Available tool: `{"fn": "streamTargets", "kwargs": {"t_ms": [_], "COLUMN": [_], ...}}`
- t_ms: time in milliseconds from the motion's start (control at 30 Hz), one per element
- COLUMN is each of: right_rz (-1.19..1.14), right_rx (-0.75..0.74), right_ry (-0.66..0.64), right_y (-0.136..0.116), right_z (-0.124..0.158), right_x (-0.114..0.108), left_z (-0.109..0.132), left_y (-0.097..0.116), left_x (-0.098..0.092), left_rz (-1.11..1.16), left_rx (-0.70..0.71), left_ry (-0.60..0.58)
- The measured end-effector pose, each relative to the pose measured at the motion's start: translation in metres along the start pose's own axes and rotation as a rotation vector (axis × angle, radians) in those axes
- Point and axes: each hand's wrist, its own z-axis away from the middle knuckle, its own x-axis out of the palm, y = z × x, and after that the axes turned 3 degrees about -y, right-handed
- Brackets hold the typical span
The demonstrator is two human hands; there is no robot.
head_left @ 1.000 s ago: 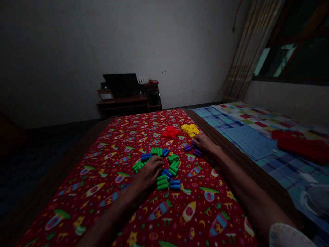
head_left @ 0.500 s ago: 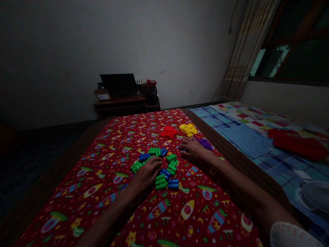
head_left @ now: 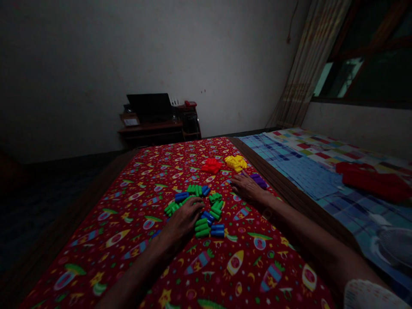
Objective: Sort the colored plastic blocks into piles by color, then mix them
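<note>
Green toy blocks (head_left: 202, 228) and blue toy blocks (head_left: 217, 231), each made of joined tubes, lie in a loose ring on the red patterned cloth (head_left: 238, 283). My left hand (head_left: 186, 215) rests at the ring's left side, fingers loosely bent and apart, covering part of the blocks beneath. No held block shows there. Farther right, my right hand (head_left: 247, 187) lies low over the cloth with its fingers spread, just left of the purple blocks (head_left: 259, 181), some of which it hides. Beyond it sit a yellow block pile (head_left: 236, 163) and a red block pile (head_left: 211, 166).
A bed with blue checked cloth (head_left: 289, 165) runs along the right, bearing a red garment (head_left: 373, 180) and a small fan (head_left: 397, 244). At the far wall stands a desk (head_left: 151, 127) with a dark monitor (head_left: 149, 106). A curtain (head_left: 298, 68) hangs by the window.
My right hand has shifted a little to the right and nearer to me, beside the purple blocks. My left hand stays about where it was.
</note>
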Motion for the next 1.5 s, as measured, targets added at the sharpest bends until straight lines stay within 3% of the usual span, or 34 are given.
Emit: {"fn": "streamTargets", "kwargs": {"t_ms": [100,200,300,400,467,533,600,700,767,933,1067,1200,1333,1500], "right_rz": [0.020,0.052,0.020,-0.023,-0.006,0.027,0.045,0.045,0.059,0.082,-0.102,-0.119,-0.020,0.064], "right_rx": [0.112,0.358,0.540,0.570,0.583,0.556,0.434,0.178,0.088,0.059,0.014,0.114,0.145,0.063], "right_ry": [0.116,0.185,0.116,0.045,0.077,0.139,0.153,0.021,-0.108,-0.321,-0.237,-0.112,-0.213,-0.331], "right_y": [0.005,0.019,0.034,0.039,0.036,0.030,0.023,0.013,0.007,-0.001,0.011,0.040,0.054,0.045], "right_z": [0.005,0.015,0.026,0.032,0.031,0.028,0.021,0.009,-0.001,-0.022,-0.029,-0.029,-0.025,-0.019], "right_x": [-0.007,-0.009,-0.002,0.005,0.006,0.001,-0.007,-0.014,-0.014,-0.018,-0.040,-0.059,-0.062,-0.055], "left_z": [0.000,0.000,-0.001,-0.001,-0.001,-0.001,-0.002,-0.003,-0.003,-0.002,-0.002,-0.002,-0.002,-0.001], "left_y": [-0.003,-0.002,0.003,0.008,0.011,0.013,0.016,0.018,0.019,0.018,0.016,0.017,0.017,0.016], "left_x": [0.000,-0.002,-0.005,-0.006,-0.006,-0.007,-0.008,-0.009,-0.010,-0.011,-0.012,-0.013,-0.013,-0.012], "left_rz": [0.000,0.011,0.027,0.021,0.001,-0.024,-0.040,-0.049,-0.058,-0.051,-0.035,-0.029,-0.025,-0.043], "left_rx": [0.003,0.006,0.007,0.000,0.006,0.024,0.033,0.032,0.031,0.027,0.019,-0.006,-0.010,0.001], "left_ry": [-0.007,-0.007,-0.008,-0.011,-0.019,-0.024,-0.030,-0.032,-0.043,-0.051,-0.032,-0.051,-0.051,-0.057]}}
